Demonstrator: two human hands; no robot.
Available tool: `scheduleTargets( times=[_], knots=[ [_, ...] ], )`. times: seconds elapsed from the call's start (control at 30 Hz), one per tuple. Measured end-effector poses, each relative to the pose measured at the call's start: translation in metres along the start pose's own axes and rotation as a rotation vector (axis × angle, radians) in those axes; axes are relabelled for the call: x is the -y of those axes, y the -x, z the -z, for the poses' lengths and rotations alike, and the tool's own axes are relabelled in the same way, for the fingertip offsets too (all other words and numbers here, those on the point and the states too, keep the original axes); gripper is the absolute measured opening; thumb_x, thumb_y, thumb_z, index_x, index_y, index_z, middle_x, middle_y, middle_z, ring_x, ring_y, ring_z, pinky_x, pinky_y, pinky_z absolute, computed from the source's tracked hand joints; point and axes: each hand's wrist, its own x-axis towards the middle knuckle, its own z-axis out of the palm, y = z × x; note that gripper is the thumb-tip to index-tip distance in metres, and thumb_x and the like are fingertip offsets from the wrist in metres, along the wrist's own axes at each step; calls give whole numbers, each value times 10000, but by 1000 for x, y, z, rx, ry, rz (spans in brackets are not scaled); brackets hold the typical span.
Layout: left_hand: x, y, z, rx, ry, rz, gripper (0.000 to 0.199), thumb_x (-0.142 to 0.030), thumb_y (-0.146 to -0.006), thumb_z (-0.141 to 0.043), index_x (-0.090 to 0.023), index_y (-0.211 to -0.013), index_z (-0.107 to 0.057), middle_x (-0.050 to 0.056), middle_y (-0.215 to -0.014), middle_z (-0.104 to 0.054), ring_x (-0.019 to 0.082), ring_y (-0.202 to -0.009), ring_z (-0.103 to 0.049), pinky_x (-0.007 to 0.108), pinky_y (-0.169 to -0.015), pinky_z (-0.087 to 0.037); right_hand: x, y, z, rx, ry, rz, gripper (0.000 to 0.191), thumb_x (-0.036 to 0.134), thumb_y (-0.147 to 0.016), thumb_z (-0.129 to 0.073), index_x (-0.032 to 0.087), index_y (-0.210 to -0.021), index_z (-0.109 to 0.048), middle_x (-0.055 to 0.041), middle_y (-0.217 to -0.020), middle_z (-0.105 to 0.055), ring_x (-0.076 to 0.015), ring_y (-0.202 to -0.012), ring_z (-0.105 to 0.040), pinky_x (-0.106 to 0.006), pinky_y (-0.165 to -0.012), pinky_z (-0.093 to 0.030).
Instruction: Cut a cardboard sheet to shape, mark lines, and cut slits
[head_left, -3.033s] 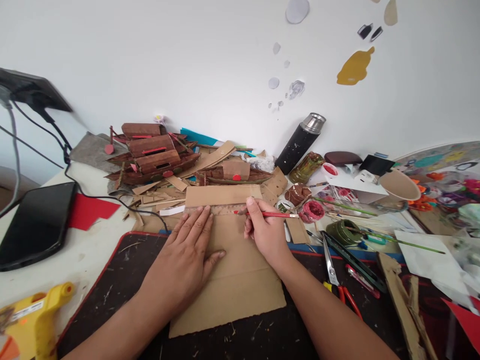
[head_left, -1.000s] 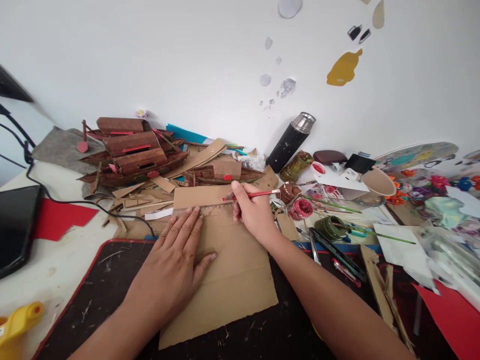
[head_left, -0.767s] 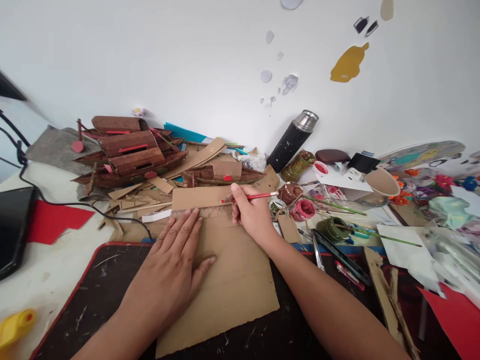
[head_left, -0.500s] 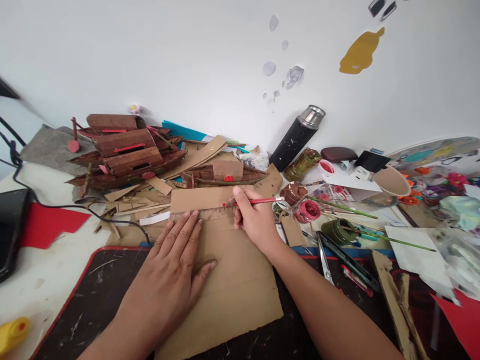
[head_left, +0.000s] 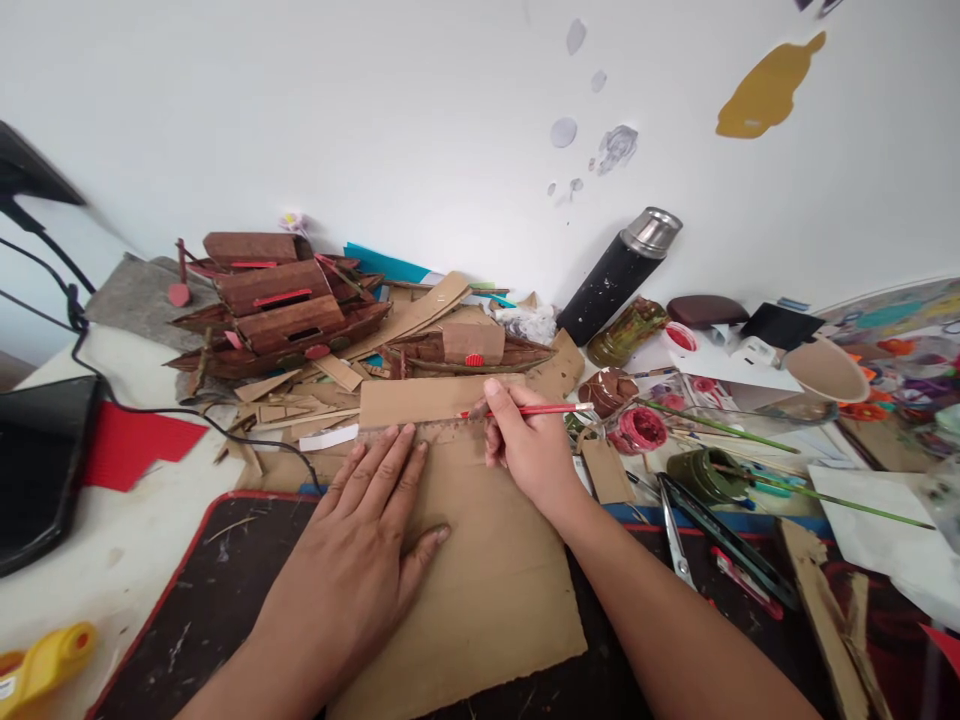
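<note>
Brown cardboard point(head_left: 499, 570) is being pressed flat by the left hand point(head_left: 367, 545), whose fingers are lying straight and a little spread, with the thumb sticking out to the side. Its near part is resting on a dark mat point(head_left: 202, 590) with a red edge. A see-through ruler point(head_left: 444, 432) is being held down across the cardboard by the same fingers. A red pencil point(head_left: 553, 409) is being pinched between the thumb and fingers of the right hand point(head_left: 529, 445), and its tip is being held beside the ruler; whether it is touching cannot be told.

Behind the cardboard, a small brown boat point(head_left: 472, 345) is sitting among cardboard scraps point(head_left: 339, 373), and more boats point(head_left: 283, 325) are lying bunched together to the left. On the right, a red paint jar point(head_left: 641, 430) and a green paint jar point(head_left: 697, 480) are standing open near scissors point(head_left: 676, 540). A yellow glue gun point(head_left: 52, 665) is lying on the white counter point(head_left: 161, 520).
</note>
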Motion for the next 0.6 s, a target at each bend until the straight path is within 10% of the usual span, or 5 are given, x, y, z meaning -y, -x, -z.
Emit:
scheduleTargets(
  times=[0.6],
  knots=[
    [-3,2,5,27,29,26,834,-537,-1110,-425,-90,-1783,-218,203,-1770,-435,379,-1602,-470,568,-1274,-431,2,2,2,6,91,-8,566,717,-1033,-603,214,-783,-674,37,-517,-554,-130,-432,-538,-244,-451,-407]
  ],
)
